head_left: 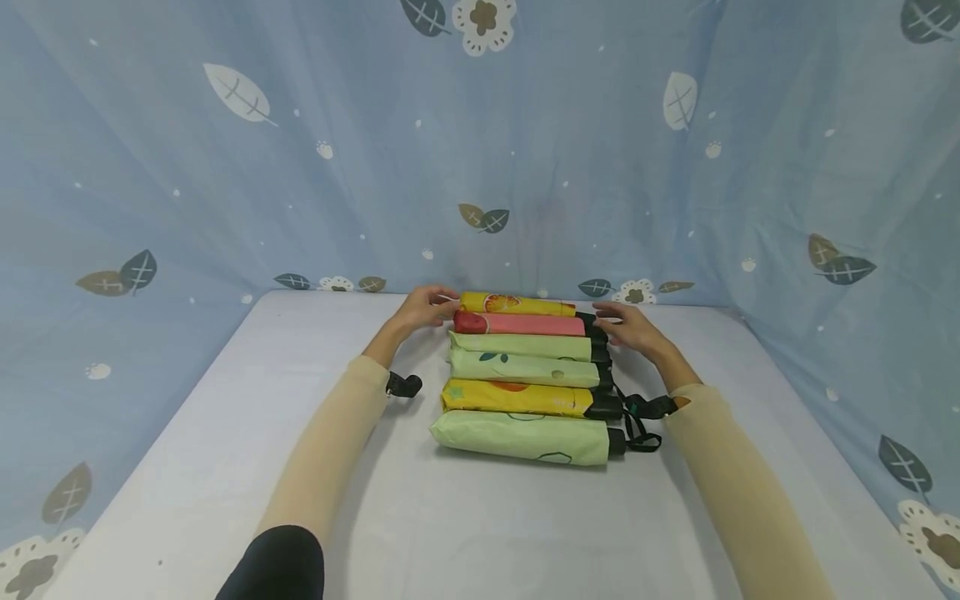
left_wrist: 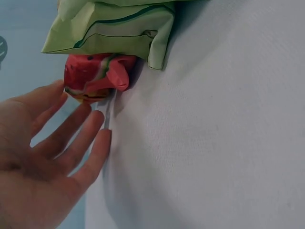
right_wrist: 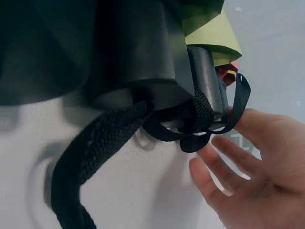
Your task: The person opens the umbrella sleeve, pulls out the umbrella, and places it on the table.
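Observation:
Several folded umbrellas lie side by side in a row, black handles to the right. At the back is a yellow umbrella [head_left: 525, 305] with an orange-slice print, then a pink watermelon umbrella [head_left: 525, 325]. Two pale green umbrellas [head_left: 525, 368] follow, then another yellow umbrella [head_left: 517, 398] and a larger green umbrella [head_left: 525, 438] in front. My left hand [head_left: 426, 308], fingers spread, has its fingertips at the left ends of the two rear umbrellas. My right hand [head_left: 630, 327] is at their handles, fingers loosely extended beside a black wrist strap [right_wrist: 238, 102].
A white-covered table [head_left: 187, 467] bears the row. Behind it and at both sides hangs a blue curtain [head_left: 390, 167] with leaf prints. Black straps [head_left: 643, 440] trail from the front handles near my right forearm. A dark rounded object [head_left: 277, 562] overlaps my left sleeve.

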Tool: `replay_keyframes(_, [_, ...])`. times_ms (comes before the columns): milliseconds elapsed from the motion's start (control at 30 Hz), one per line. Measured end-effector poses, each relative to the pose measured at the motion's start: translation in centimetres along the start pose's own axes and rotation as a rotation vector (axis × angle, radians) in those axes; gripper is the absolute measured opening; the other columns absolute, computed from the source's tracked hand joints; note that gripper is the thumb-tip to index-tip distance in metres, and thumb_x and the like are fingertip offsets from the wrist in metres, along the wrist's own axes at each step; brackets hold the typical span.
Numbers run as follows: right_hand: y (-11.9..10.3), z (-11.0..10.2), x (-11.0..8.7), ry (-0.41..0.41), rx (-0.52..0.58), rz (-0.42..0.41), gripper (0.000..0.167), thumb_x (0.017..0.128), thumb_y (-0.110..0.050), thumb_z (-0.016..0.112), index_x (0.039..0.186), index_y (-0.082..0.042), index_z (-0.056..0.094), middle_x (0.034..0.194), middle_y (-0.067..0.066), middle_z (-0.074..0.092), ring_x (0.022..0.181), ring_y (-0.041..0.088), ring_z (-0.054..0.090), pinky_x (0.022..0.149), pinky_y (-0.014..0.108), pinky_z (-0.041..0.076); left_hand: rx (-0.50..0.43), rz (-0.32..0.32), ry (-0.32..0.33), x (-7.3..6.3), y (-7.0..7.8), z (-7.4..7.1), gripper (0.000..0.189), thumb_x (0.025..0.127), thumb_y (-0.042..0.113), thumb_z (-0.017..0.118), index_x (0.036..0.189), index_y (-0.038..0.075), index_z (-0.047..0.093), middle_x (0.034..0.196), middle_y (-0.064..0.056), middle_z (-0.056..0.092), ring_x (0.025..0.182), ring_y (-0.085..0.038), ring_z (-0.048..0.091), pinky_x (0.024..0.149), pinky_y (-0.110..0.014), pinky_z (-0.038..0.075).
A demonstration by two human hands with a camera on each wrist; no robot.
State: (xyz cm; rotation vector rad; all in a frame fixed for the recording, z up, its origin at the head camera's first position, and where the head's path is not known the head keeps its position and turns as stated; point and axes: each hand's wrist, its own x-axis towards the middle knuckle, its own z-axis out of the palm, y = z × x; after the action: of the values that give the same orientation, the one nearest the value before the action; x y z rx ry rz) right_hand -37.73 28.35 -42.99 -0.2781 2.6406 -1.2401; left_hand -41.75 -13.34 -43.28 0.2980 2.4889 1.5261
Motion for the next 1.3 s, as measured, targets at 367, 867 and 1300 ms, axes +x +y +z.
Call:
replay_keyframes(367, [-0.1, 0.3, 0.9, 0.007, -0.069, 0.006, 0.045, 0.104, -0.015, 0.049, 0.147, -0.006, 0.043, 0.150, 0.023, 0.042, 0.125, 0.037, 0.051, 0.077, 0.034, 0.053, 0.047, -0.014, 0.026, 0.6, 0.2, 0.4, 0.033, 0.094, 0.023, 0.068, 0.123, 0.008, 0.066, 0.121, -0.018, 0.068, 0.102, -0.030, 0.071, 0.082, -0.039, 0.060])
replay_keyframes(867, [0.1, 0.3, 1.2, 0.002, -0.068, 0.013, 0.044, 0.104, -0.016, 0.050, 0.146, -0.006, 0.045, 0.146, 0.023, 0.047, 0.117, 0.033, 0.054, 0.070, 0.029, 0.053, 0.105, -0.005, 0.146, 1.2, -0.1, 1.2, 0.025, 0.094, 0.019, 0.067, 0.113, 0.003, 0.073, 0.111, -0.019, 0.073, 0.088, -0.029, 0.071, 0.071, -0.034, 0.061])
replay_keyframes(1300, [-0.2, 0.4, 1.3, -0.030, -0.026, 0.023, 0.046, 0.103, -0.010, 0.049, 0.149, -0.007, 0.041, 0.152, 0.023, 0.040, 0.131, 0.039, 0.050, 0.076, 0.037, 0.054, 0.189, 0.067, 0.155, 0.7, 0.2, 1.2, 0.021, 0.096, 0.013, 0.062, 0.109, 0.002, 0.075, 0.105, -0.017, 0.074, 0.079, -0.023, 0.071, 0.067, -0.031, 0.059])
